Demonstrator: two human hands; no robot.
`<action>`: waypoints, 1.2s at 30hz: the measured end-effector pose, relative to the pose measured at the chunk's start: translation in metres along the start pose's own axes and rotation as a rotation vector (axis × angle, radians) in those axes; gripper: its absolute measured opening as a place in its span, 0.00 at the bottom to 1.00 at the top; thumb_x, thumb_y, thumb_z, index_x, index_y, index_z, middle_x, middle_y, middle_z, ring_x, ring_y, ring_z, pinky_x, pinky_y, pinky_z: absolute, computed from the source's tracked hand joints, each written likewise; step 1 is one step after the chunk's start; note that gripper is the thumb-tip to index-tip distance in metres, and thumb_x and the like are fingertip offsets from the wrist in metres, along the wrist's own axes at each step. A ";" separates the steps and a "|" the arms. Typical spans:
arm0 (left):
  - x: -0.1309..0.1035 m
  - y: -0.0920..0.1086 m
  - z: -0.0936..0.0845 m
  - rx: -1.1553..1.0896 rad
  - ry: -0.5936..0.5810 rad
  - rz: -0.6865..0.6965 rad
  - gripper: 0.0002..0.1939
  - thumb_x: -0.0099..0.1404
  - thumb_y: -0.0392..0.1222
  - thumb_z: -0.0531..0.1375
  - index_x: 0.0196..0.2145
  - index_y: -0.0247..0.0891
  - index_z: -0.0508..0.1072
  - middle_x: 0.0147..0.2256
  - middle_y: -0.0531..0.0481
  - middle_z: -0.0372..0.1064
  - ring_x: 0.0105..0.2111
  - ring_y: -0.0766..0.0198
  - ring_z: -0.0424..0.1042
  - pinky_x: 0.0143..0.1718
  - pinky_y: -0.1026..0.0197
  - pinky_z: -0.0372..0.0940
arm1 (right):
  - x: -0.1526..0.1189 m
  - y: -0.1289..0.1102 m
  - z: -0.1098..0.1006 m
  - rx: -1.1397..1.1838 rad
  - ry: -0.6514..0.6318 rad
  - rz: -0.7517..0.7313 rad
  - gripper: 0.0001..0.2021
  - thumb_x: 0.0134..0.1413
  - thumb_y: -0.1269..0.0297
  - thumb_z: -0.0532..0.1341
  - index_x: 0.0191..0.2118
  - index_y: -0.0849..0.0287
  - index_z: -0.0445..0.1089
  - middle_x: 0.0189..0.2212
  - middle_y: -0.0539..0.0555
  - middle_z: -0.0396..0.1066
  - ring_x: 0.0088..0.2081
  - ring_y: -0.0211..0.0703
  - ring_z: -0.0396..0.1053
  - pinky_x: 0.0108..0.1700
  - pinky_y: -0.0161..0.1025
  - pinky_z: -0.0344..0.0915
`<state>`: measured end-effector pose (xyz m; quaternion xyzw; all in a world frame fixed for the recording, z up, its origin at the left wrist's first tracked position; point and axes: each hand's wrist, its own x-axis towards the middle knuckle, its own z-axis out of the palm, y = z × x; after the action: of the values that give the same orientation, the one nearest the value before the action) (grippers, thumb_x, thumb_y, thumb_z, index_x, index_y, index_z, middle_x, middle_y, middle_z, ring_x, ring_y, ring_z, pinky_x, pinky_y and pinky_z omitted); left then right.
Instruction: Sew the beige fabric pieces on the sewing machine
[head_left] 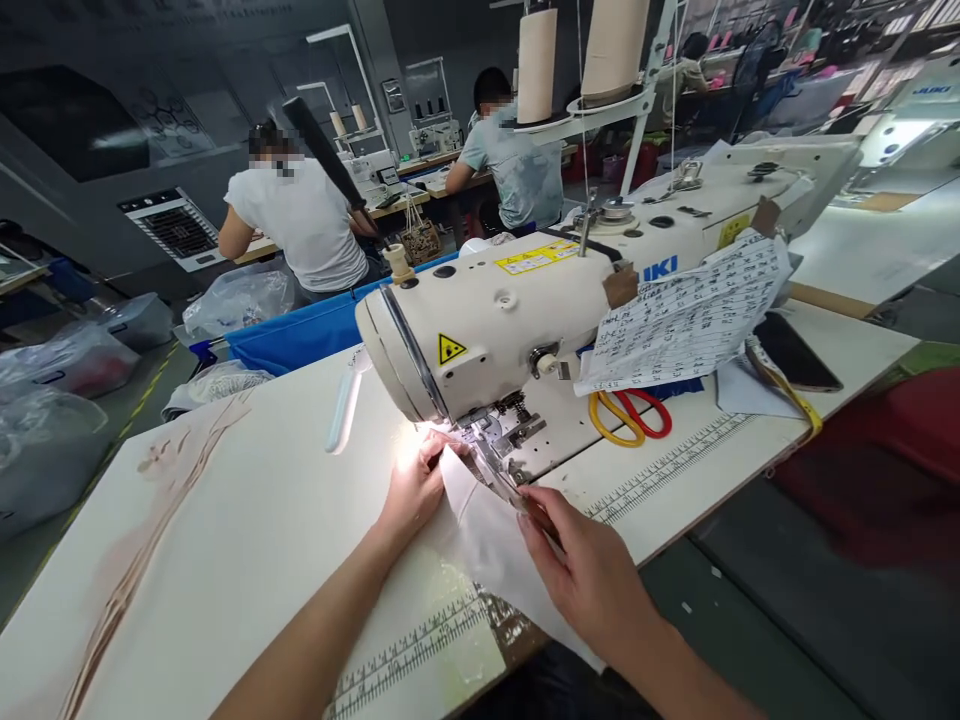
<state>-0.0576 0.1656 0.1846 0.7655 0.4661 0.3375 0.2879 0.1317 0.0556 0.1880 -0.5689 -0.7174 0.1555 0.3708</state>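
At the lamplit needle end of the cream-white metal sewing machine (480, 330), the thin white fabric piece (484, 530) slopes past the desk's (247, 560) near edge. The left hand's (412, 485) grip is pinched on its far end, seemingly to steady it; the right hand's (589, 570) is closed on its right edge, likely for alignment.

Sewing machine (480, 310) on worktop (247, 530), w/ thread cones (537, 68) above. Scissors (634, 415) R of needle area, phone (799, 350) further R. Fabric strips (150, 540) on L side. Plastic bags (240, 300) beyond L edge, 2 people behind.
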 end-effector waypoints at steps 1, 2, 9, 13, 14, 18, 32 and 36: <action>0.001 0.001 -0.001 -0.038 -0.001 -0.026 0.12 0.64 0.46 0.54 0.30 0.40 0.72 0.31 0.48 0.71 0.34 0.59 0.71 0.38 0.57 0.67 | 0.005 0.002 0.002 -0.056 0.015 -0.024 0.12 0.65 0.65 0.47 0.47 0.59 0.64 0.30 0.53 0.78 0.28 0.43 0.76 0.24 0.34 0.65; 0.002 0.002 -0.001 -0.065 0.002 -0.050 0.12 0.64 0.47 0.54 0.29 0.40 0.72 0.31 0.48 0.71 0.34 0.59 0.71 0.38 0.57 0.68 | 0.009 0.004 0.005 -0.106 0.025 -0.046 0.13 0.65 0.66 0.47 0.48 0.60 0.64 0.30 0.53 0.79 0.28 0.43 0.76 0.24 0.35 0.65; 0.003 0.004 0.001 -0.089 0.042 -0.122 0.12 0.61 0.49 0.56 0.28 0.41 0.73 0.33 0.48 0.71 0.34 0.57 0.71 0.39 0.55 0.68 | 0.022 0.005 0.022 -0.216 0.044 -0.074 0.14 0.65 0.69 0.46 0.43 0.60 0.68 0.30 0.54 0.78 0.24 0.41 0.74 0.22 0.36 0.58; 0.004 0.005 0.001 -0.083 0.031 -0.119 0.12 0.61 0.50 0.56 0.28 0.41 0.73 0.32 0.48 0.71 0.34 0.58 0.71 0.38 0.56 0.68 | 0.023 0.005 0.024 -0.221 0.051 -0.072 0.13 0.64 0.70 0.47 0.44 0.60 0.68 0.30 0.53 0.78 0.25 0.40 0.74 0.22 0.35 0.58; 0.004 0.005 0.000 -0.076 0.032 -0.116 0.12 0.61 0.50 0.55 0.28 0.41 0.73 0.32 0.48 0.71 0.34 0.58 0.71 0.38 0.56 0.68 | 0.023 0.006 0.025 -0.221 0.052 -0.070 0.13 0.64 0.70 0.47 0.44 0.60 0.68 0.31 0.53 0.78 0.25 0.41 0.74 0.22 0.35 0.58; 0.004 0.004 0.000 -0.055 0.035 -0.109 0.14 0.62 0.50 0.54 0.28 0.40 0.72 0.32 0.47 0.71 0.34 0.58 0.71 0.39 0.55 0.68 | 0.022 0.008 0.028 -0.219 0.055 -0.067 0.13 0.64 0.69 0.47 0.43 0.60 0.68 0.31 0.53 0.78 0.25 0.41 0.74 0.22 0.35 0.58; 0.002 0.001 0.001 0.049 0.014 -0.056 0.13 0.65 0.49 0.53 0.30 0.40 0.71 0.32 0.48 0.71 0.35 0.58 0.70 0.39 0.56 0.67 | 0.026 0.008 0.028 -0.219 0.059 -0.072 0.14 0.64 0.69 0.46 0.43 0.60 0.69 0.31 0.54 0.78 0.25 0.41 0.74 0.22 0.35 0.58; 0.002 0.001 0.004 0.135 -0.009 0.008 0.11 0.66 0.47 0.53 0.32 0.40 0.70 0.32 0.48 0.71 0.33 0.60 0.70 0.36 0.58 0.67 | 0.026 0.007 0.028 -0.216 0.048 -0.072 0.14 0.66 0.69 0.46 0.43 0.60 0.69 0.31 0.54 0.78 0.25 0.41 0.74 0.22 0.35 0.57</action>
<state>-0.0535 0.1671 0.1836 0.7867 0.4831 0.3030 0.2366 0.1152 0.0874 0.1736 -0.5831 -0.7408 0.0502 0.3298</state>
